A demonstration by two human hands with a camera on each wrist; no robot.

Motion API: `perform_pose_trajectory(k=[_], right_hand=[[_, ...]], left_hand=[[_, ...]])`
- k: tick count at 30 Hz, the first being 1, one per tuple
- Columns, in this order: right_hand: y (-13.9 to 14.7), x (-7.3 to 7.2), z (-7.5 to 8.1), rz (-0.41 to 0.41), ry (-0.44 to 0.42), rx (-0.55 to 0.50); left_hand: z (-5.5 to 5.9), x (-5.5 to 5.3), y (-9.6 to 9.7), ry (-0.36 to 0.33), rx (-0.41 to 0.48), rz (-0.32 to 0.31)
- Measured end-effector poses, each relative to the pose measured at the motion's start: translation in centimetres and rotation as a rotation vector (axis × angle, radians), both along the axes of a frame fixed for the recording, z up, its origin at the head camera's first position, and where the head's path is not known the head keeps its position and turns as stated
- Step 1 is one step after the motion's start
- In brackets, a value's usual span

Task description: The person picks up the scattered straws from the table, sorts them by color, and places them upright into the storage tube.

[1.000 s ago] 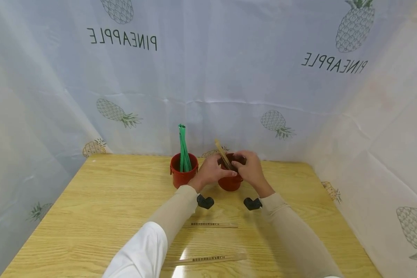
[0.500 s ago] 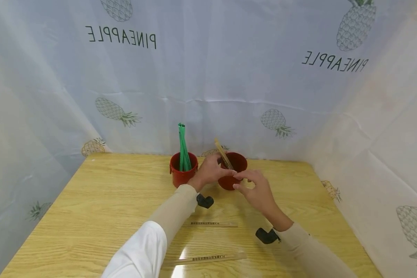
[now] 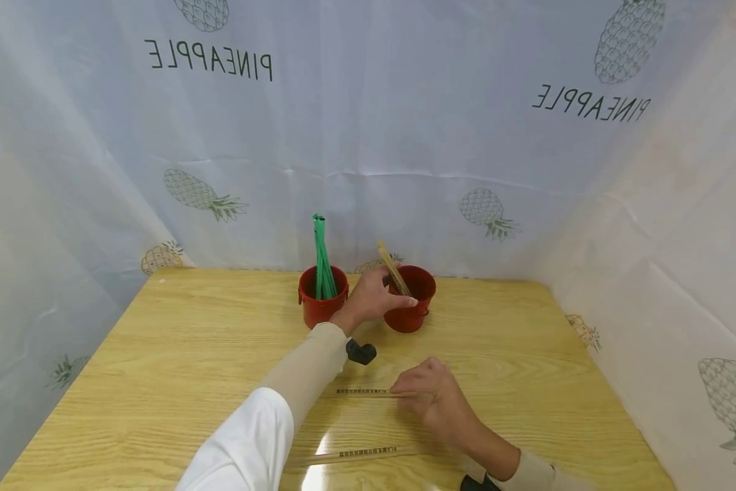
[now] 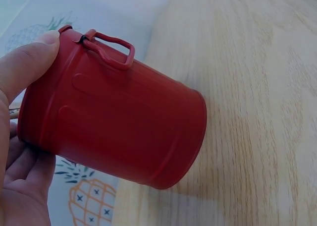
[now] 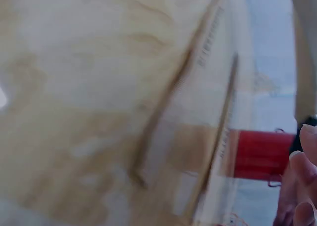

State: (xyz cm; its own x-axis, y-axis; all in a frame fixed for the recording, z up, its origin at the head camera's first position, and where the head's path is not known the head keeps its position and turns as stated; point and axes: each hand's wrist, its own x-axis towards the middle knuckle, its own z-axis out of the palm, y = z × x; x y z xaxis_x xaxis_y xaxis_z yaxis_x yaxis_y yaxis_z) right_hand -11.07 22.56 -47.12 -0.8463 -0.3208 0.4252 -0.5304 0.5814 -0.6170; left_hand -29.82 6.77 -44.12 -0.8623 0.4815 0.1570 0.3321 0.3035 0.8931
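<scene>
In the head view my left hand (image 3: 370, 296) holds the right red bucket (image 3: 425, 290) by its rim, with the thumb on the near side. The left wrist view shows that red bucket (image 4: 119, 107) standing on the table, a wire handle on its side. A brownish wrapped straw (image 3: 389, 262) leans in it. My right hand (image 3: 438, 402) is low over the table, its bent fingers at the right end of a thin wrapped straw (image 3: 361, 393). In the right wrist view its fingertips (image 5: 299, 161) show at the edge with nothing between them. Nearer lies another wrapped straw (image 3: 349, 455).
A second red bucket (image 3: 323, 311), left of the left hand, holds several green wrapped straws (image 3: 322, 262). The wooden table (image 3: 189, 361) ends at a pale curtain (image 3: 368, 123) printed with pineapples. Black camera mounts (image 3: 360, 352) sit at the wrists.
My right hand has left the right bucket and come down toward me to the wrapped straw on the table. The left hand stays on the bucket.
</scene>
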Motion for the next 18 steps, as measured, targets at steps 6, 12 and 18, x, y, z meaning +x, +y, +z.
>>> perform_pose_trajectory(k=[6, 12, 18], right_hand=[[-0.7, 1.4, -1.4, 0.061, -0.011, 0.068], [-1.2, 2.6, -2.3, 0.121, -0.071, 0.126], [-1.5, 3.3, -2.5, 0.151, -0.16, 0.242]], left_hand=[[-0.1, 0.0, -0.1, 0.0, 0.002, 0.003], [-0.2, -0.1, 0.0, 0.001, 0.013, -0.012], [-0.1, -0.2, 0.0, -0.004, 0.02, -0.016]])
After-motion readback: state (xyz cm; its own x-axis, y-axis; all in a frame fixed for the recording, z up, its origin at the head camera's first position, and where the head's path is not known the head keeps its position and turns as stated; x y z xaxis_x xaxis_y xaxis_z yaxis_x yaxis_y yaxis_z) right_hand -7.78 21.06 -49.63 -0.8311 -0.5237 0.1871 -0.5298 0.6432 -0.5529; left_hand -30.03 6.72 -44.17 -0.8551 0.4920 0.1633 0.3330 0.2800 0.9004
